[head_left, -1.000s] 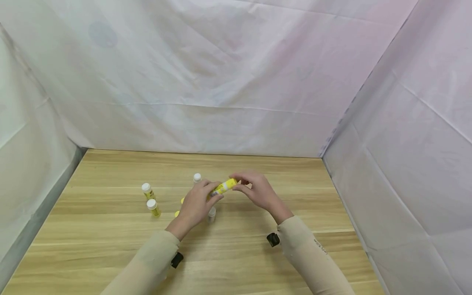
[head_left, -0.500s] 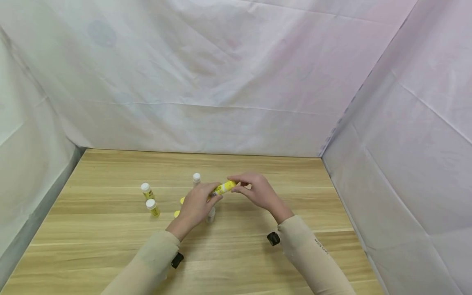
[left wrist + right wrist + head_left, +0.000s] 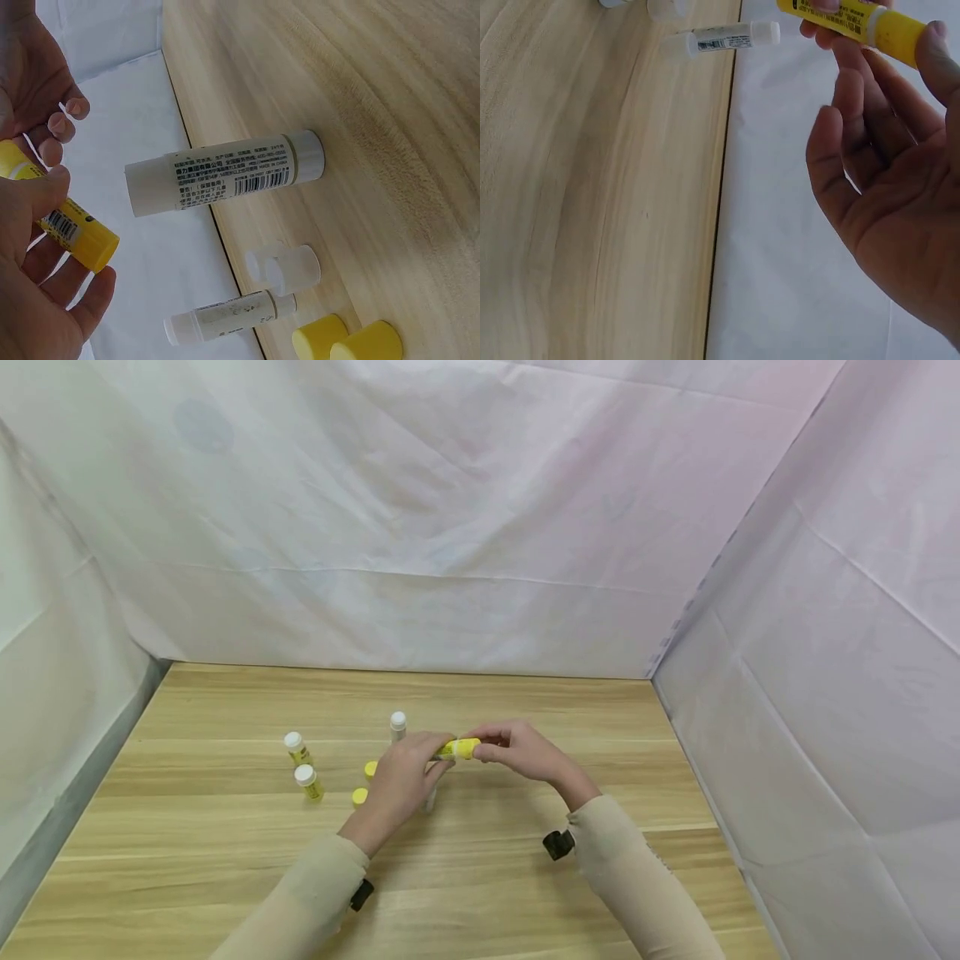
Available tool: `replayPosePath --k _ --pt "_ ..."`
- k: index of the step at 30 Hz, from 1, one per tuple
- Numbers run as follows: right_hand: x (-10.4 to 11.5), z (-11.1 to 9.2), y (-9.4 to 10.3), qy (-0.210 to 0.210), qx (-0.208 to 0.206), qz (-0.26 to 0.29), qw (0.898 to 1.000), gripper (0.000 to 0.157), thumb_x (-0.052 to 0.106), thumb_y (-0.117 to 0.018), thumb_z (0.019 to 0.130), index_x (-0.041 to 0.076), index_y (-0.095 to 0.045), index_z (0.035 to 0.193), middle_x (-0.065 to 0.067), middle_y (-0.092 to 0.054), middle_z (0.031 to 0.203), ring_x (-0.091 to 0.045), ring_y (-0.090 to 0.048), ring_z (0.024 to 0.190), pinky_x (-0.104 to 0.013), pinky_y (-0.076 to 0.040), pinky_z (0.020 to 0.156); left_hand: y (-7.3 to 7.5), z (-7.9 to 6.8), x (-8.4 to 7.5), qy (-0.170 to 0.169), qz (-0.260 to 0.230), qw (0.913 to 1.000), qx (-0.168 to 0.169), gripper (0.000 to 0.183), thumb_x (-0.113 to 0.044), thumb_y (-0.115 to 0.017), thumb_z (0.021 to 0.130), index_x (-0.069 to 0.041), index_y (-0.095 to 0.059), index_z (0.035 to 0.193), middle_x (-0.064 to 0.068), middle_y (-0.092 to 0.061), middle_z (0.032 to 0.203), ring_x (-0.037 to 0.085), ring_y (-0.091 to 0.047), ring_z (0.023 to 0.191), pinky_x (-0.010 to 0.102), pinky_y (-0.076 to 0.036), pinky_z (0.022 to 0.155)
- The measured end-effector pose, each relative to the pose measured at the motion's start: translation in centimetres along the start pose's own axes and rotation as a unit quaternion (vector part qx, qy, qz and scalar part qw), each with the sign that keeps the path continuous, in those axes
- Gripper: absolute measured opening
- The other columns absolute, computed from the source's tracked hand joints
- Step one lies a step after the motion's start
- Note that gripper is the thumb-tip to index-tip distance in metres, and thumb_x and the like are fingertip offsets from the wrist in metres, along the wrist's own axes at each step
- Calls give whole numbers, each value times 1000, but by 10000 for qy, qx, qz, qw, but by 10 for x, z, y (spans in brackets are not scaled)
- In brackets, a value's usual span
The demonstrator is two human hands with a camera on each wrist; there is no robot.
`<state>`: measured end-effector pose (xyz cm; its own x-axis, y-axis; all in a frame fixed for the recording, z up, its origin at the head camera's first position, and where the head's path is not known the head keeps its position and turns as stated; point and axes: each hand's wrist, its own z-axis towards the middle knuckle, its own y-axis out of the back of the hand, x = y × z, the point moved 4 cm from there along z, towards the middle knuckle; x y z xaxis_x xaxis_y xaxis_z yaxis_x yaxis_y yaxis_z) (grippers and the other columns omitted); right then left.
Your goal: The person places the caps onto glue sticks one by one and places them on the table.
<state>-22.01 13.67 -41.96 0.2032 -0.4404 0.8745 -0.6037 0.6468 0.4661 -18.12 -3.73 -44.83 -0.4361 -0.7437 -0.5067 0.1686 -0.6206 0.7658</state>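
Both hands hold a yellow glue stick (image 3: 461, 748) above the table, lying nearly level between them. My left hand (image 3: 408, 777) grips its lower end; in the left wrist view that yellow base (image 3: 97, 251) sticks out past the fingers. My right hand (image 3: 521, 750) pinches the other end between thumb and fingertips, past a white band on the stick. Under the hands, a white glue stick (image 3: 225, 174) with a barcode label stands upright. A second white glue stick (image 3: 398, 725) stands farther back.
Two yellow-labelled glue sticks with white caps, one behind (image 3: 297, 747) the other (image 3: 308, 782), stand to the left. Short yellow cylinders (image 3: 360, 797) and short white cylinders (image 3: 292, 270) stand near the left hand. White cloth (image 3: 420, 527) walls enclose the wooden table (image 3: 480, 893).
The right hand has lowered slightly and turned, and the glue stick has gone from slanting to nearly level. The left hand keeps its grip almost in place.
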Motion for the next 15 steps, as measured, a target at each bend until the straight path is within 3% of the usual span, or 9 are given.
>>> replayPosePath --k 5,9,15 --pt "7 -4 2 -264 323 312 9986 30 20 -53 93 7 -59 120 -7 -66 104 -25 -61 90 -30 -53 76 0 -3 -3 -68 -120 9999 87 31 -27 -71 79 -23 -63 109 -7 -67 98 7 -62 84 24 -53 70" --pt "7 -5 3 -412 395 387 9976 29 20 -52 94 8 -59 120 -8 -65 104 -32 -59 94 -30 -52 77 -2 -4 -4 -4 -128 9998 147 31 -31 -70 80 -24 -63 109 -8 -67 98 6 -60 82 22 -52 68" --pt "7 -5 2 -539 359 389 9971 30 24 -52 94 8 -59 119 -7 -65 106 -32 -59 97 -30 -52 78 -2 -5 -4 41 -116 9999 44 32 -32 -71 78 -24 -64 109 -8 -67 100 6 -61 83 23 -52 68"
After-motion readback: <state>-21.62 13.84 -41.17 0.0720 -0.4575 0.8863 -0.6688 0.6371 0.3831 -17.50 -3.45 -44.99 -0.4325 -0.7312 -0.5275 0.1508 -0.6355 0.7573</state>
